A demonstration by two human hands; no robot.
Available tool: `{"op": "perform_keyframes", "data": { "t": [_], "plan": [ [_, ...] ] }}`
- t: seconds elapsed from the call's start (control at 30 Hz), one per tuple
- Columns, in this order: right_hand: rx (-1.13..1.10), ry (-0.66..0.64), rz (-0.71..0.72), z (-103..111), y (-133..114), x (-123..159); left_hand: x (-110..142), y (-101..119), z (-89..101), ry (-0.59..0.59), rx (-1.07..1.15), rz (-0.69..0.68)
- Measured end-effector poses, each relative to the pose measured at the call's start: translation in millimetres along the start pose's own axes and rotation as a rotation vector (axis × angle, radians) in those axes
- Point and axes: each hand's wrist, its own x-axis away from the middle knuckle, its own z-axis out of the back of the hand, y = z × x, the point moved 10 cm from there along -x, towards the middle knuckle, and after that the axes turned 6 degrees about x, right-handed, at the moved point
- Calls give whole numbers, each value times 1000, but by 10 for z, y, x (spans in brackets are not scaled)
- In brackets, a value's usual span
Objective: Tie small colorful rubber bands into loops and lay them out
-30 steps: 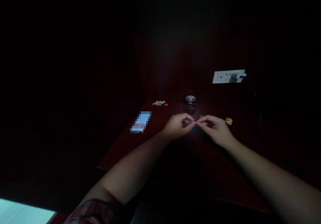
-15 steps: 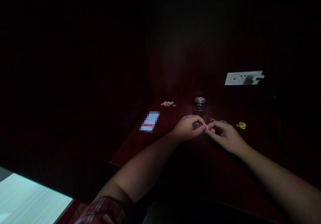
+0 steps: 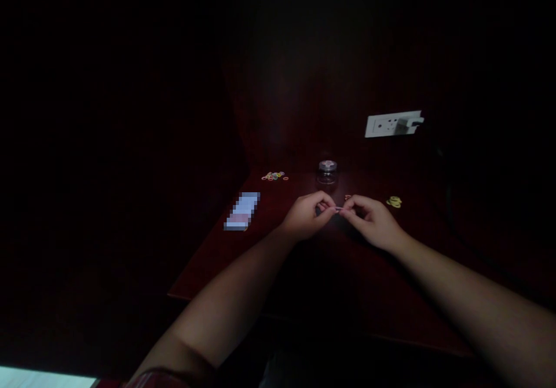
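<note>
Above the dark red table (image 3: 299, 260), my left hand (image 3: 307, 215) pinches one end of a small pale pinkish-purple hair tie (image 3: 338, 208). My right hand (image 3: 374, 221) grips the other end between thumb and fingertips, so the band runs as a thin strip from hand to hand. Just behind the right fingers lies a reddish hair tie (image 3: 347, 197), partly covered. A pile of yellow hair ties (image 3: 394, 202) rests to the right of the right hand. Farther back on the left are several mixed-colour hair ties (image 3: 273, 176).
A clear lidded jar (image 3: 327, 174) stands behind my hands near the back wall. On the left lies a phone with a lit, blurred screen (image 3: 242, 211). A white wall socket (image 3: 393, 124) with a plug is at the right, its dark cable trailing down.
The view has swung, so everything sits farther left. The band between my fingers showed as a rounded pink loop before; now it looks thin and straight, with the fingertips slightly farther apart.
</note>
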Motion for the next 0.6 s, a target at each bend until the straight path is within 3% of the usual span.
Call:
{"op": "perform_keyframes", "data": {
  "t": [0.33,0.6],
  "plan": [
    [-19,23,-60,77,147,-30,7,-130,107,82,22,49],
    [-34,-14,28,15,-19,2,26,-65,-31,20,68,42]
  ]
}}
